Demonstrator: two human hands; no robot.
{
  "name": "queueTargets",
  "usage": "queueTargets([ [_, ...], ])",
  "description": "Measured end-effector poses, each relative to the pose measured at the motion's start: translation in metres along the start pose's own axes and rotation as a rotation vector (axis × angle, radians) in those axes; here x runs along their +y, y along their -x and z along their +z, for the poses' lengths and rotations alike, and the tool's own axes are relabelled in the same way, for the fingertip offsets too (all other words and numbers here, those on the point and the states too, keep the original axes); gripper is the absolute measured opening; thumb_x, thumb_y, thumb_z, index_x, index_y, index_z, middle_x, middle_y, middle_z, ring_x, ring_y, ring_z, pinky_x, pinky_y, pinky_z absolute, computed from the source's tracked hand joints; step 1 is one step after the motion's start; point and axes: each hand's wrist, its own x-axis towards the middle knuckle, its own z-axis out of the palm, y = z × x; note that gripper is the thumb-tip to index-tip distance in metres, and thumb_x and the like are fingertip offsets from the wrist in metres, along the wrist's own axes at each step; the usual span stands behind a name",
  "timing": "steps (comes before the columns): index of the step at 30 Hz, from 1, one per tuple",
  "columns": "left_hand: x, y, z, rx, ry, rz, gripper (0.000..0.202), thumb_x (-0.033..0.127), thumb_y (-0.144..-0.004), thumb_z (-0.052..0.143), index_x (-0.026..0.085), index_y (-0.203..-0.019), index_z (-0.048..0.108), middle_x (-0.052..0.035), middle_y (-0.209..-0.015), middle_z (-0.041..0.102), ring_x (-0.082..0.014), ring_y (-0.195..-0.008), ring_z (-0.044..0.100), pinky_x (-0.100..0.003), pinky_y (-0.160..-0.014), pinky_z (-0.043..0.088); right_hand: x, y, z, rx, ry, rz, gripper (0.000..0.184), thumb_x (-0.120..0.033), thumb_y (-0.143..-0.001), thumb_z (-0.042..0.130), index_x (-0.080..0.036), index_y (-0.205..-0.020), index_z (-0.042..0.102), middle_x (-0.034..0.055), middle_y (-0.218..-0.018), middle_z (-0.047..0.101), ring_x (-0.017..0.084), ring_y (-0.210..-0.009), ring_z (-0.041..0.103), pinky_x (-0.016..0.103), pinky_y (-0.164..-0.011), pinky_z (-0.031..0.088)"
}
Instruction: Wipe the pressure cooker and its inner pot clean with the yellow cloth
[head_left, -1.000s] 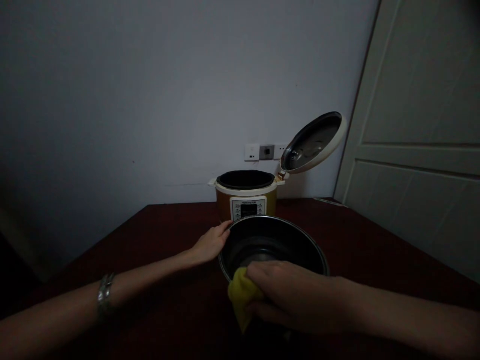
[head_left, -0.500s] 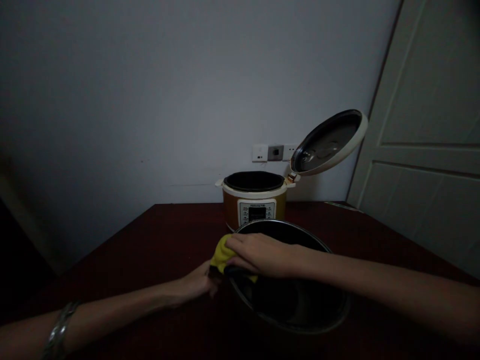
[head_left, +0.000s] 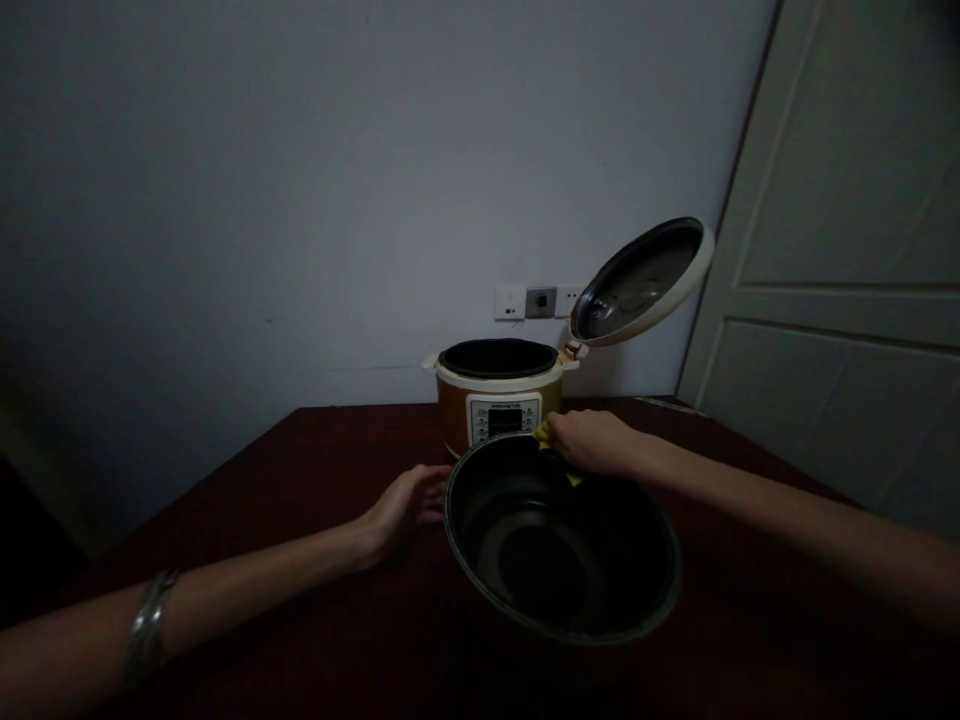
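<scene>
A dark metal inner pot (head_left: 562, 545) sits tilted toward me on the dark red table (head_left: 315, 500). My right hand (head_left: 589, 442) presses a yellow cloth (head_left: 541, 432) against the pot's far rim, fingers closed on the cloth, which mostly hides beneath them. My left hand (head_left: 405, 502) rests at the pot's left side, fingers curled against its outer wall, steadying it. A metal bracelet (head_left: 150, 628) circles my left wrist.
An orange and white electric cooker (head_left: 496, 395) stands just behind the pot, its lid (head_left: 641, 282) hinged open up to the right. Wall sockets (head_left: 536, 302) are behind it. A pale door (head_left: 847, 280) fills the right side. The room is dim.
My right hand has carried the yellow cloth round the rim, from the near edge to the left edge and now to the far edge. My left hand stayed at the pot's left side.
</scene>
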Motion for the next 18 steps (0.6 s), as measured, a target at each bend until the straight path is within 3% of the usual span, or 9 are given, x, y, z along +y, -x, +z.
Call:
queueTargets([
  [3, 0.0, -0.001, 0.003, 0.01, 0.035, -0.025, 0.044, 0.042, -0.084, 0.033, 0.013, -0.111, 0.052, -0.01, -0.103, 0.065, -0.0189, -0.095, 0.06, -0.034, -0.086, 0.042, 0.023, 0.018, -0.005, -0.118, -0.076, 0.08, 0.03, -0.024, -0.082, 0.04, -0.008, -0.093, 0.063, 0.0192, -0.088, 0.068, 0.027, -0.076, 0.066, 0.033, -0.059, 0.046],
  [7, -0.001, -0.001, 0.005, 0.018, 0.006, -0.038, 0.04, 0.043, -0.086, 0.033, 0.015, -0.107, 0.053, -0.0081, -0.102, 0.065, -0.0175, -0.094, 0.06, -0.032, -0.084, 0.043, 0.042, 0.051, -0.016, -0.274, -0.296, 0.041, 0.031, -0.026, -0.081, 0.04, -0.011, -0.086, 0.066, 0.0123, -0.079, 0.069, 0.022, -0.067, 0.065, 0.029, -0.054, 0.044],
  [12, -0.004, -0.004, 0.006, -0.019, -0.058, 0.015, 0.042, 0.041, -0.087, 0.027, 0.015, -0.106, 0.054, -0.0093, -0.105, 0.064, -0.0188, -0.095, 0.06, -0.034, -0.084, 0.044, 0.05, 0.103, -0.023, -0.308, -0.633, 0.103, 0.035, -0.041, -0.077, 0.052, -0.019, -0.099, 0.066, 0.0068, -0.094, 0.069, 0.024, -0.08, 0.065, 0.03, -0.063, 0.05],
  [15, 0.006, -0.01, 0.006, 0.086, -0.12, 0.103, 0.039, 0.039, -0.085, 0.033, 0.014, -0.108, 0.054, -0.0111, -0.108, 0.063, -0.0208, -0.097, 0.06, -0.036, -0.082, 0.046, 0.059, 0.126, -0.01, -0.241, -0.933, 0.162, 0.043, -0.053, -0.076, 0.053, -0.022, -0.104, 0.065, 0.0064, -0.102, 0.068, 0.025, -0.088, 0.064, 0.031, -0.07, 0.052],
  [18, 0.033, -0.017, 0.008, 0.274, -0.242, 0.296, 0.033, 0.033, -0.081, 0.041, 0.014, -0.103, 0.055, -0.0121, -0.109, 0.063, -0.0213, -0.097, 0.06, -0.036, -0.082, 0.046, 0.072, 0.138, 0.017, -0.016, -1.06, 0.187, 0.056, -0.063, -0.076, 0.043, -0.023, -0.11, 0.063, 0.0105, -0.104, 0.067, 0.029, -0.093, 0.063, 0.035, -0.074, 0.052],
])
